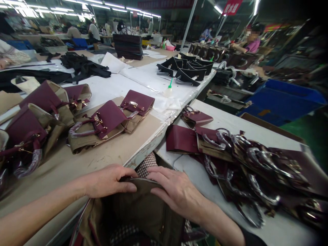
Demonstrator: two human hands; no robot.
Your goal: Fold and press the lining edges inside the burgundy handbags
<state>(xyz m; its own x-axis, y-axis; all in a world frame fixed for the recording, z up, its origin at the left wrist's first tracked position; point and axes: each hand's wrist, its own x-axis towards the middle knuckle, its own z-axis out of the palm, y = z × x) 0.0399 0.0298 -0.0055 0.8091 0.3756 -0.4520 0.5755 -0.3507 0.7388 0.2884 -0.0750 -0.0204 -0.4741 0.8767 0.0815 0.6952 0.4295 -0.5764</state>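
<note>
Pinching the rim of an open bag [148, 205], we have our left hand [110, 180] and right hand [176, 189] near each other, both thumbs on the lining side and the fingers over the far side of the edge. The bag gapes toward us, its olive-brown lining showing, and sits right in front of us at the near ends of the two work surfaces; what bears it from below we cannot tell. Checked cloth [147, 164] shows just beyond our fingertips.

To our left, on the brown-covered counter [110, 159], we have two burgundy bags [110, 118] lying side by side with gold-coloured clasps, and farther left a cluster of similar bags [42, 97]. To our right, a white side table [228, 118] carries a heaped pile of burgundy bags [217, 143], many handles wrapped in clear film.

Farther out, we see a small bottle with a green tip [168, 90], black open-topped pieces [187, 68], a dark stack [127, 46] and, off to the right, a blue crate [284, 102]. A co-worker in a purple top [253, 45] is beyond.
</note>
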